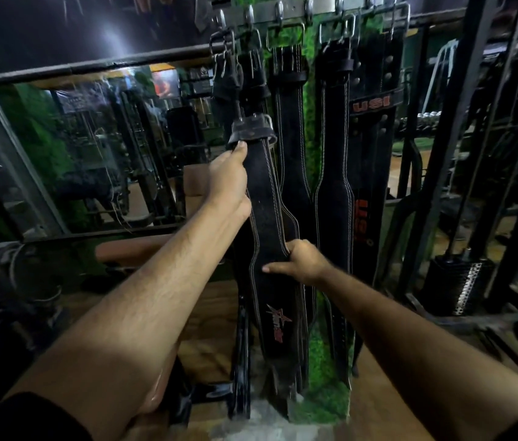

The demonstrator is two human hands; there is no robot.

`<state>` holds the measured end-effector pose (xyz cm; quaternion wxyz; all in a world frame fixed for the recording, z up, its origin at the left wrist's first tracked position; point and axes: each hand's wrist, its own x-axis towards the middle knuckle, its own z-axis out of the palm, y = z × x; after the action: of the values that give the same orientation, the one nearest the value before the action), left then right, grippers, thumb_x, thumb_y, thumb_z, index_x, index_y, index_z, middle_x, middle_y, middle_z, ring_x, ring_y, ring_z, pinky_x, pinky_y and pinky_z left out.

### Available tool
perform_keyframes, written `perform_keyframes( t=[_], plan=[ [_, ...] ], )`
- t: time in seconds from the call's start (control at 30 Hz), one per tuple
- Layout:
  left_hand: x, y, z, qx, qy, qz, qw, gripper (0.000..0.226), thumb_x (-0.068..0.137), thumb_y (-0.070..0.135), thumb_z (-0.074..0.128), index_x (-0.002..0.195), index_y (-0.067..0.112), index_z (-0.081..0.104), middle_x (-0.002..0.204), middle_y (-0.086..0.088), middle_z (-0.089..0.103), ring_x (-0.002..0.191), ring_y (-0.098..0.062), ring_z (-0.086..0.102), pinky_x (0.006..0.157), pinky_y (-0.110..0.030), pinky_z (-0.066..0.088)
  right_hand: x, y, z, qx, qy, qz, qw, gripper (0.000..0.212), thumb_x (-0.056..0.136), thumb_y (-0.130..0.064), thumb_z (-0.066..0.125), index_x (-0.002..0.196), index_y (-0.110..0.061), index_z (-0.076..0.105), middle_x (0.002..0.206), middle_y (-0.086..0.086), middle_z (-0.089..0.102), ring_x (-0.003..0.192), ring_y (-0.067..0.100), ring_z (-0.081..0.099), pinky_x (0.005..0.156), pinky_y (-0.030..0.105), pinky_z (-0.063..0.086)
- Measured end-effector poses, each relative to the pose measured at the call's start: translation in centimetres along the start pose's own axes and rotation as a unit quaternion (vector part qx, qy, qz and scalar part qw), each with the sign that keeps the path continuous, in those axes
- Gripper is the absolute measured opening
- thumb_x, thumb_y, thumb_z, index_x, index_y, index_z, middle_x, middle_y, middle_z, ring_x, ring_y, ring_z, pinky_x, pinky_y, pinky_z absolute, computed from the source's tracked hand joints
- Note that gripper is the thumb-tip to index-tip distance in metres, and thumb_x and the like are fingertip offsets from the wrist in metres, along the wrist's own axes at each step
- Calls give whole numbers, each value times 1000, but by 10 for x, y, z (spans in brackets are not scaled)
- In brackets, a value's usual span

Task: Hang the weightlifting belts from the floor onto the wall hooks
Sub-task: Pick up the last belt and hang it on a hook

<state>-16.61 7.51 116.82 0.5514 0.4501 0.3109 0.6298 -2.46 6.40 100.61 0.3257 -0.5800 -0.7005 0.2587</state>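
I hold a black weightlifting belt [265, 198] with white stitching and a red star logo upright in front of the wall. My left hand [229, 179] grips it near the top, just under its buckle [256, 128]. Lower down, my right hand [303, 261] clasps the wide middle part. The buckle is well below the metal hook rail [295, 11] at the top. Several other black belts hang from the hooks, among them a stitched one [291, 128] and one marked USI [370, 128].
A large mirror [92, 148] fills the wall to the left, with a brown padded bench [133, 249] below it. A black machine frame and a weight stack [461, 281] stand to the right. Artificial green grass covers the wall behind the belts.
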Motion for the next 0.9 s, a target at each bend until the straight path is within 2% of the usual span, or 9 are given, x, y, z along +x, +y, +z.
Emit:
perform_keyframes(
  t=[0.13, 0.23, 0.33, 0.5, 0.6, 0.7, 0.77, 0.83, 0.9],
  plan=[
    [0, -2, -4, 34, 0, 33, 999, 18, 97, 26, 59, 88, 12, 64, 91, -7, 70, 96, -26, 64, 101, -46, 50, -6, 24, 0, -112, -44, 52, 991, 60, 73, -49, 86, 122, -20, 68, 114, -2, 73, 102, 16, 70, 91, 33, 58],
    [1, -3, -1, 88, 1, 51, 995, 23, 101, 24, 55, 80, 16, 59, 81, -3, 66, 82, -22, 61, 81, -37, 50, -6, 16, -8, 91, -12, 47, 995, 51, 79, -31, 86, 124, -21, 64, 114, -1, 72, 99, 13, 71, 91, 33, 60],
    [4, -7, 2, 140, -4, 73, 987, 19, 99, 27, 56, 91, 11, 62, 91, -12, 63, 83, -24, 56, 76, -39, 45, -5, -23, -35, 298, 33, 4, 954, 28, 97, -6, 61, 121, -20, 62, 101, -2, 67, 88, 11, 64, 76, 23, 56],
    [-3, -20, 11, 251, -23, 74, 965, 37, 94, 33, 57, 105, -2, 62, 97, -17, 71, 85, -29, 64, 79, -46, 54, 4, -66, -88, 492, 111, -11, 863, 32, 104, -27, 49, 131, -15, 59, 124, 7, 71, 108, 22, 70, 92, 43, 56],
    [-8, -24, 16, 287, -71, 69, 953, 30, 95, 31, 58, 101, 2, 64, 103, -22, 74, 97, -39, 71, 92, -55, 55, 1, -89, -116, 455, 88, -27, 886, 33, 101, -43, 55, 110, -14, 70, 83, -2, 73, 68, 11, 68, 66, 28, 58],
    [-16, -29, 24, 301, -118, 66, 944, 13, 101, 18, 56, 91, 14, 64, 96, -14, 74, 90, -28, 70, 92, -50, 55, 5, -99, -127, 403, 135, -35, 904, 22, 98, -31, 66, 87, -12, 70, 71, 1, 70, 54, 11, 65, 49, 21, 50],
    [-22, -33, 27, 307, -130, 67, 940, 11, 100, 16, 58, 91, 15, 65, 97, -15, 74, 90, -27, 68, 92, -50, 55, 9, -100, -133, 384, 169, -44, 907, 19, 96, -21, 68, 80, -11, 65, 78, 9, 72, 62, 18, 68, 55, 27, 53],
    [-23, -34, 26, 332, -110, 75, 934, 11, 95, 17, 64, 95, 7, 68, 101, -19, 74, 90, -28, 68, 90, -49, 55, 8, -99, -139, 362, 164, -54, 916, 10, 95, -15, 68, 90, -8, 67, 94, 19, 75, 77, 27, 71, 67, 35, 59],
    [-23, -27, 25, 320, -76, 67, 942, 14, 84, 18, 69, 94, 8, 71, 102, -15, 74, 89, -25, 66, 76, -40, 54, 6, -97, -144, 337, 150, -72, 927, 3, 95, -11, 68, 95, -8, 68, 104, 21, 75, 87, 31, 74, 78, 43, 63]
  ],
)
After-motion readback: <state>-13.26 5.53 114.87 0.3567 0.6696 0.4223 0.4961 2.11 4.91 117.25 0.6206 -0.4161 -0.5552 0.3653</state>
